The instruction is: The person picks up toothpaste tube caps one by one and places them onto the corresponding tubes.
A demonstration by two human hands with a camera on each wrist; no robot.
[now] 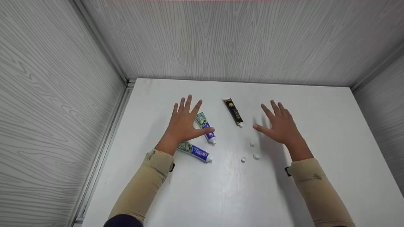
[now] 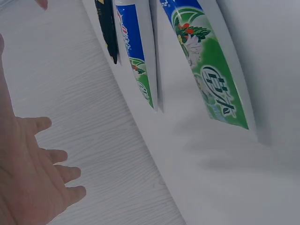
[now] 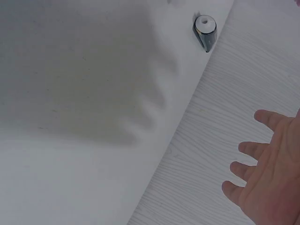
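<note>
My left hand [image 1: 183, 124] is spread with fingers apart over the left part of the table and holds nothing. In the head view it overlaps two blue, green and white toothpaste tubes, the upper one [image 1: 201, 120] and the lower one [image 1: 197, 152]. The left wrist view shows the printed green end of a toothpaste tube [image 2: 218, 84] near the camera. A black toothpaste tube [image 1: 233, 112] lies farther back, between the hands. My right hand [image 1: 280, 126], also spread and holding nothing, hovers above its shadow. Near it lie three small white caps, one [image 1: 256, 156] larger-looking than the others.
The white table [image 1: 221, 195] carries all these things. A wood-grain panel [image 1: 214, 41] rises behind it, with similar panels [image 1: 47, 104] at the left and right sides. A metal rail [image 1: 104, 151] runs along the table's left edge.
</note>
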